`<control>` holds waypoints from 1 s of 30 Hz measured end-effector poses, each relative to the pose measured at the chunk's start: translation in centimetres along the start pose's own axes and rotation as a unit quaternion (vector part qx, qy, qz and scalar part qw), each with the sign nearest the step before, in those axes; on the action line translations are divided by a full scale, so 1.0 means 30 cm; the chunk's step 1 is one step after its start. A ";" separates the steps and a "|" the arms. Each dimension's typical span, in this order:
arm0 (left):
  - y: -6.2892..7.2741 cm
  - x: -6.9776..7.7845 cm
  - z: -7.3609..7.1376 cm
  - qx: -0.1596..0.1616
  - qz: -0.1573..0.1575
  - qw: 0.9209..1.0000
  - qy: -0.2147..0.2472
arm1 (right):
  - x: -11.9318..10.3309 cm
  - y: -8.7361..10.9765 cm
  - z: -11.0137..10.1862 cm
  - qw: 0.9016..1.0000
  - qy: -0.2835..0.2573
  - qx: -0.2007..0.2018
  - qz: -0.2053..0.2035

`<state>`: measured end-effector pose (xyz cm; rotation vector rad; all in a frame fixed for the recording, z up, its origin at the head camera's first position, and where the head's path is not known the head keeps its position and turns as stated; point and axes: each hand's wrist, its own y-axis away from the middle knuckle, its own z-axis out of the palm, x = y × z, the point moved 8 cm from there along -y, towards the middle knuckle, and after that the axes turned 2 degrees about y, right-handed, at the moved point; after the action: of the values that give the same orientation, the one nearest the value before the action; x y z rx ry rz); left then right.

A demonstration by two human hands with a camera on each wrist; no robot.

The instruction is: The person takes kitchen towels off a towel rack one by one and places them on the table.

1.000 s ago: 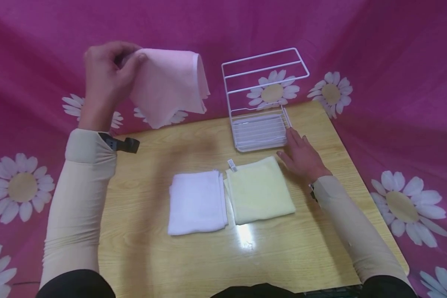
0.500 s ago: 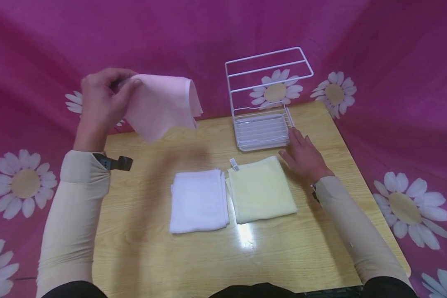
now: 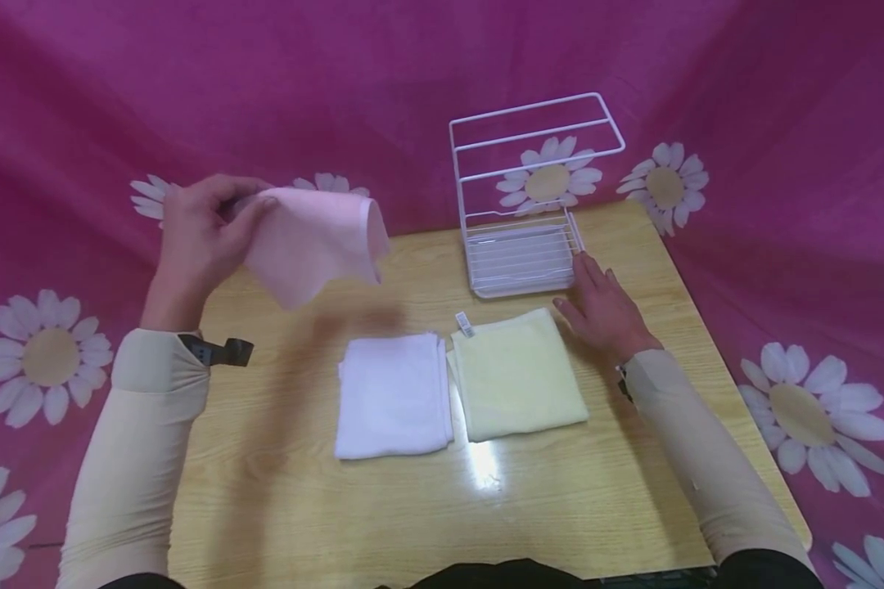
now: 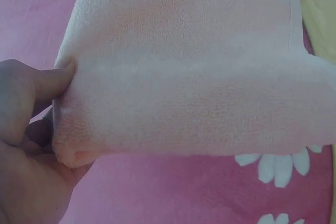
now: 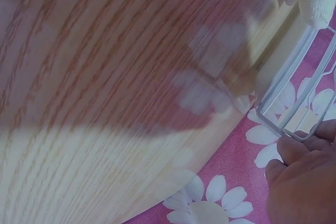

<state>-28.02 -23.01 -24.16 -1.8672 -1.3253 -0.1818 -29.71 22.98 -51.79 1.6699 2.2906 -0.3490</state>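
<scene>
In the head view my left hand [image 3: 202,233] pinches a pink towel [image 3: 309,237] by its left edge and holds it up above the table's back left. The left wrist view shows the thumb on the fuzzy pink cloth, which hangs folded over. My right hand [image 3: 607,311] reaches to the right side of a white wire rack [image 3: 519,290], its fingertips touching the lower frame; the thumb stands apart from it. A folded white towel [image 3: 394,397] and a folded pale yellow towel [image 3: 519,376] with a small tag lie side by side in front of the rack.
The wooden table [image 3: 324,511] has its back edge against a magenta curtain [image 3: 383,106] printed with white daisies. The rack's upper bars rise above the table in front of this curtain. A shadow falls across the left of the table.
My left hand has come down and slightly left with the pink towel, closer to the table. My right hand has stayed at the rack, and the other two towels lie where they were.
</scene>
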 end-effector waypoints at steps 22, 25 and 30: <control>0.143 -0.129 -0.023 -0.043 -0.009 0.999 -0.005 | -0.013 0.001 -0.002 1.000 -0.004 0.005 -0.007; 0.163 -0.152 -0.022 -0.054 -0.021 0.998 -0.014 | -0.009 0.000 -0.001 1.000 -0.003 0.005 -0.006; 0.187 -0.195 -0.023 -0.063 -0.033 0.997 -0.021 | -0.002 -0.001 0.000 1.000 0.002 0.001 0.001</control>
<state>-25.64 -28.33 -29.85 -1.9422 -1.4348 -0.2659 -29.73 22.93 -51.76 1.6757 2.2909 -0.3468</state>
